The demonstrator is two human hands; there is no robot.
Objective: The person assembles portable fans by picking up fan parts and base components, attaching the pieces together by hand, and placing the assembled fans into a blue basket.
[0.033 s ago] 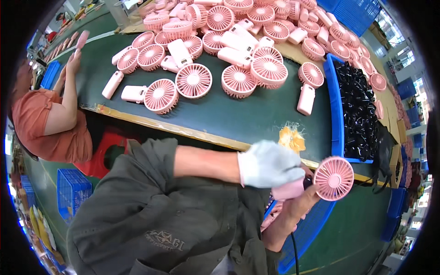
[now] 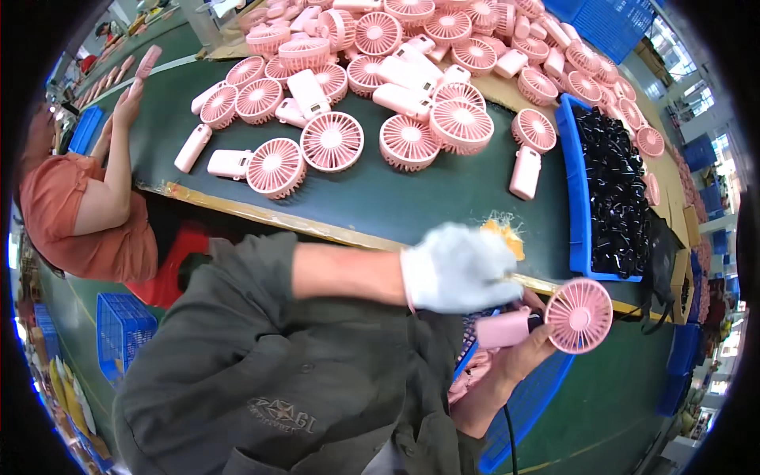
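A pink handheld fan [image 2: 579, 317] is in my right hand [image 2: 522, 355], whose bare fingers close round its neck. Its handle [image 2: 501, 329] points left, and a small black part shows between handle and round grille. Just above the handle hovers my left hand [image 2: 459, 269], in a white glove. Motion smears the gloved fingers, and whether they hold anything is unclear. Beyond it, partly covered by the glove, a yellow wad with stringy fibres [image 2: 507, 235] lies by the table edge.
Many pink fans [image 2: 332, 141] are spread and heaped on the green table [image 2: 340, 198]. At right, a blue tray [image 2: 580, 198] holds glossy black parts [image 2: 613, 190]. Below my hands is a blue crate [image 2: 514, 427] with pink pieces. A co-worker in orange [image 2: 87, 214] sits at left.
My left hand has moved up and left, off the fan's handle, which shows more fully now. The fan in my right hand has dropped slightly.
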